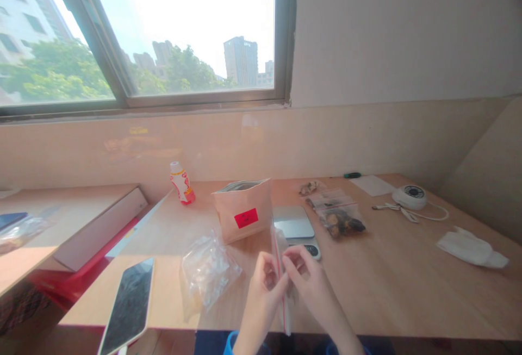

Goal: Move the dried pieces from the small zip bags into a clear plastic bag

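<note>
Between my two hands is a clear zip bag [286, 319] with a red line along its seal. My left hand [267, 276] pinches the bag at the seal from the left. From the right, my right hand [302, 268] grips the same edge, its fingertips close to the left ones. What the bag contains is mostly hidden by my fingers. Just beyond the hands lies a digital kitchen scale [294, 222], partly covered by the bag and my right hand. Behind and to the left stands a brown paper pouch [228, 215] with a red label, its top gaping.
A crumpled clear plastic bag [209, 271] and a phone [129, 300] lie left. A red-and-white bottle [182, 182] stands at the back. Rightward are a zip bag of dark pieces [340, 219], a small fan-like white device [409, 196] with a cable, and a white wrapper [473, 249].
</note>
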Motion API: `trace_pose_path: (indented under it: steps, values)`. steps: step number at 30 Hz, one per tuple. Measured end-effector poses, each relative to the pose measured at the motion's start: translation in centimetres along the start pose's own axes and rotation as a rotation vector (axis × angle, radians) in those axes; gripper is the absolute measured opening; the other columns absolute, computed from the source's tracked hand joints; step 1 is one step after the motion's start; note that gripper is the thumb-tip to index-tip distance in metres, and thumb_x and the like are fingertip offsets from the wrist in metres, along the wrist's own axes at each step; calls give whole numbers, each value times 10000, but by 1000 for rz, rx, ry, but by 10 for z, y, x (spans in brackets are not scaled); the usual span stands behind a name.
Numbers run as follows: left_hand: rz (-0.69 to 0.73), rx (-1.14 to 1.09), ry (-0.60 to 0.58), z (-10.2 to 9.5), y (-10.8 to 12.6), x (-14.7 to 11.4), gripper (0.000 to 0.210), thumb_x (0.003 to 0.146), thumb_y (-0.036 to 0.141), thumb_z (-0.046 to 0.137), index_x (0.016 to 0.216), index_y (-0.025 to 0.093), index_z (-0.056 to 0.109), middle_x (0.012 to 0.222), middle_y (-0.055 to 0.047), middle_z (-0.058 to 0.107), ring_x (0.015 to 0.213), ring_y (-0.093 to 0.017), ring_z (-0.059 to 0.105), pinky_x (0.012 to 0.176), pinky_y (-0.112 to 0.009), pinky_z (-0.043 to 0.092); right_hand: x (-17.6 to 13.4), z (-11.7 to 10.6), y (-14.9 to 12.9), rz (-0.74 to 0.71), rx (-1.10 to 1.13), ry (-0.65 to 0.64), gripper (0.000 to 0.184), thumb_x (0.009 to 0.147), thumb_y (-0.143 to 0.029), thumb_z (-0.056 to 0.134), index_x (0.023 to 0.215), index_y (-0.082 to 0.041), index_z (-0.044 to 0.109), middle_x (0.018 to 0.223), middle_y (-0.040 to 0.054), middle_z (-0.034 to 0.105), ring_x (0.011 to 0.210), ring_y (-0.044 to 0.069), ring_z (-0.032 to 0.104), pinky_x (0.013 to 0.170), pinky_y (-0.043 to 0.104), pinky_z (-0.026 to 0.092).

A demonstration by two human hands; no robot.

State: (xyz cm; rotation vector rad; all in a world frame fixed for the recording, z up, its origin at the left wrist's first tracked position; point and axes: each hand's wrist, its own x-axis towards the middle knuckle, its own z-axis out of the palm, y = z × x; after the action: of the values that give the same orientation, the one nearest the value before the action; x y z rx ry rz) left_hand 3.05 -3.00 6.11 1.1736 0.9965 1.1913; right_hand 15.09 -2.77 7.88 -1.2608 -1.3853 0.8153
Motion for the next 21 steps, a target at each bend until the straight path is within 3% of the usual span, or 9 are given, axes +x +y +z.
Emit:
trace_pose_path:
  steps: [2, 8, 15, 21]
  values:
    - [29, 6, 40, 0, -2, 0, 356, 735, 483, 661, 759, 203, 442, 764, -3, 559, 722, -142, 562, 722, -266, 456, -3, 3, -11, 28, -9, -109, 214, 853, -395, 523, 823, -199, 602, 771, 25, 664, 723, 175, 644, 659, 256, 511]
    - [34, -5, -48, -4, 3, -6, 327, 791, 472, 598, 942, 188, 538, 913, -67, 623, 869, -196, 582, 774, -298, 454, -4, 4, -7, 25, 99, -125, 224, 840, -389, 574, 912, -199, 666, 924, 56, 705, 870, 200, 669, 788, 281, 532]
    - [34, 156, 89, -1, 11, -5, 391, 817, 561, 495, 693, 191, 510, 626, 10, 507, 606, -143, 495, 607, -261, 409, -3, -2, -6, 106, 255, -98, 318, 782, -461, 634, 907, -193, 750, 948, 87, 737, 884, 250, 686, 787, 330, 562]
    - [66, 349, 156, 1, 13, -8, 427, 845, 569, 440, 658, 191, 500, 635, -1, 510, 623, -151, 489, 606, -259, 390, -8, 5, -8, 133, 352, -134, 298, 743, -446, 686, 870, -188, 765, 765, 59, 729, 721, 213, 677, 698, 300, 571]
